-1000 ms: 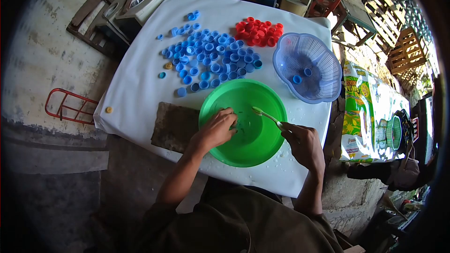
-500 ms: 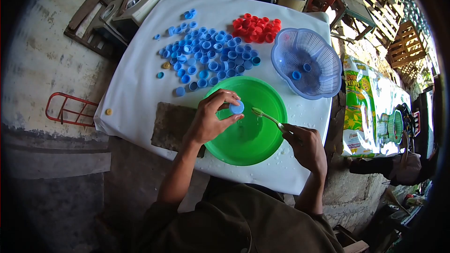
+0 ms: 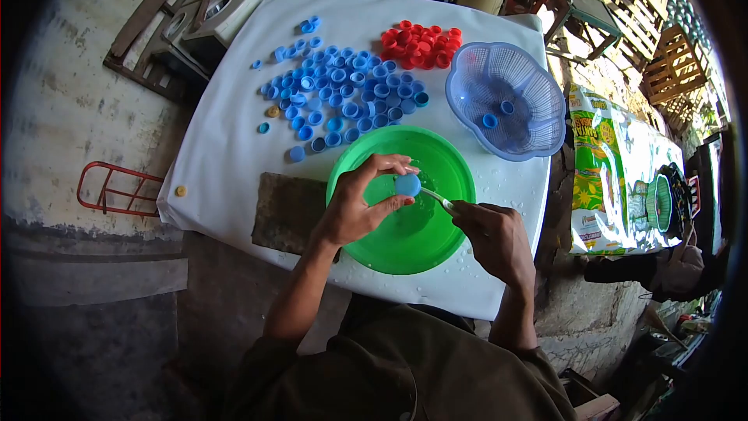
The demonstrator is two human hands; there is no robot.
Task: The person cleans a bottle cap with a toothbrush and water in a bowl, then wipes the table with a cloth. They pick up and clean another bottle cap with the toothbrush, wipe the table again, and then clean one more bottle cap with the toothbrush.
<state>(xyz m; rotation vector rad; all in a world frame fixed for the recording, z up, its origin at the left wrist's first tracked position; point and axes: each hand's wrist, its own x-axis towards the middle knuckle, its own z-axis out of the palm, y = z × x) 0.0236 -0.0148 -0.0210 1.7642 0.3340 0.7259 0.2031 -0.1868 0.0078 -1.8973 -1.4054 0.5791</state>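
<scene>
My left hand [image 3: 362, 201] pinches a blue bottle cap [image 3: 407, 185] over the green basin [image 3: 397, 257], which holds water. My right hand [image 3: 495, 238] is closed round the handle of a toothbrush [image 3: 438, 197]. Its head reaches the cap and is hidden behind it. Beyond the basin lie many loose blue caps [image 3: 337, 76], with a pile of red caps [image 3: 421, 45] to their right. Two blue caps [image 3: 489, 120] rest in the blue plastic basket [image 3: 545, 101].
A dark flat slab [image 3: 288, 213] lies left of the basin, partly under my left forearm. A yellow cap [image 3: 181, 191] sits near the left edge of the white-covered table [image 3: 226, 164]. Water drops dot the cover right of the basin. A red metal frame [image 3: 117, 187] stands at the left.
My left hand has moved slightly right with the cap. My right hand has come left, bringing the toothbrush head from a gap away up to the cap.
</scene>
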